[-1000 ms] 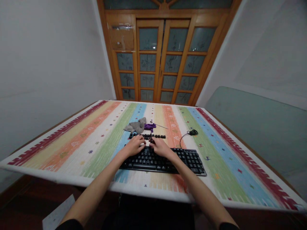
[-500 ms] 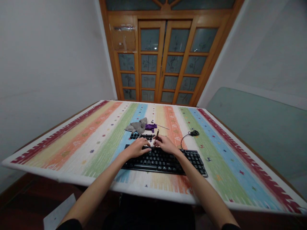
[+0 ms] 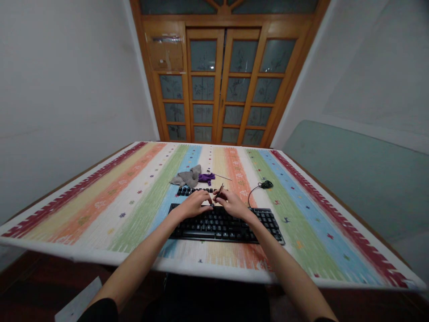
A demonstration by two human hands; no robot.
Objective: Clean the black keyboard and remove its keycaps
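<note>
Pinching a thin tool, right hand rests on keyboard.

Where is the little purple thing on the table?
In the head view, the purple cloth lies mid-table beyond the keyboard, just right of the grey cloth and behind the row of loose keys.

bare tablecloth either side of keyboard, keycaps and grey cloth just beyond
</note>
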